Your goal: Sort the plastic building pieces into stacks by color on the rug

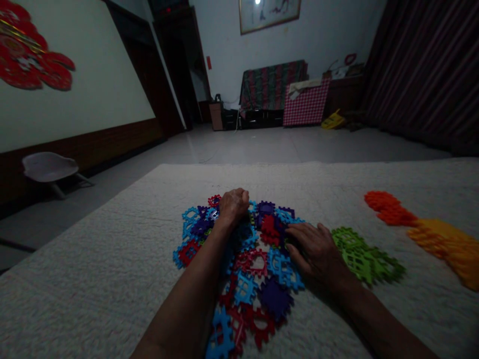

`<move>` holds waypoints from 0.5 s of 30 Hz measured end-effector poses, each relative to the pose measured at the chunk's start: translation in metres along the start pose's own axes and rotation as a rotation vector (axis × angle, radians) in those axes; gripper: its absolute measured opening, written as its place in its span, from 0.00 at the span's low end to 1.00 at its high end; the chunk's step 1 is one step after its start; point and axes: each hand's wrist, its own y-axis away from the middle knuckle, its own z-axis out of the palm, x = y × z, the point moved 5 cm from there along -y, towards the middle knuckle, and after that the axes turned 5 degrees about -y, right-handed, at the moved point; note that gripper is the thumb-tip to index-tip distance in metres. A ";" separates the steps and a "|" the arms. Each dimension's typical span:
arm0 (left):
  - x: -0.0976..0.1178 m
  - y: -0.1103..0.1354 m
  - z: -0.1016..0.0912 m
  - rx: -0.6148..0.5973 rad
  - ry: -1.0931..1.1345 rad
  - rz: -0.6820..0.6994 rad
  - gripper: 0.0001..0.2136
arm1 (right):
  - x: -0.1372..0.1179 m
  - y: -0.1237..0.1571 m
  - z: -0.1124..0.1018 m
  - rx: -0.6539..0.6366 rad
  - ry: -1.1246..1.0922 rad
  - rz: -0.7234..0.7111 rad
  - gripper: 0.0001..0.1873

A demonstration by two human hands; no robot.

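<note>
A heap of flat interlocking plastic tiles (258,271) in blue, red and purple lies on a pale textured mat (112,279). My left hand (234,205) reaches over the heap's far side, fingers curled under into the tiles; what they grip is hidden. My right hand (316,249) rests on the heap's right edge, fingers bent down onto the tiles next to a red one (269,227). A separate pile of green tiles (361,257) lies just right of that hand. Farther right sit orange tiles (389,207) and yellow tiles (447,244).
The mat ends at a grey floor. A small white stool (48,167) stands by the left wall. At the far wall are a cloth-covered cabinet (273,87), a red checked cover (305,104) and a dark doorway (179,70). Striped curtains (426,65) hang at right.
</note>
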 end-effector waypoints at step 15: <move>-0.015 -0.027 0.047 -0.212 -0.110 0.240 0.22 | 0.004 0.001 0.005 -0.017 -0.028 0.009 0.13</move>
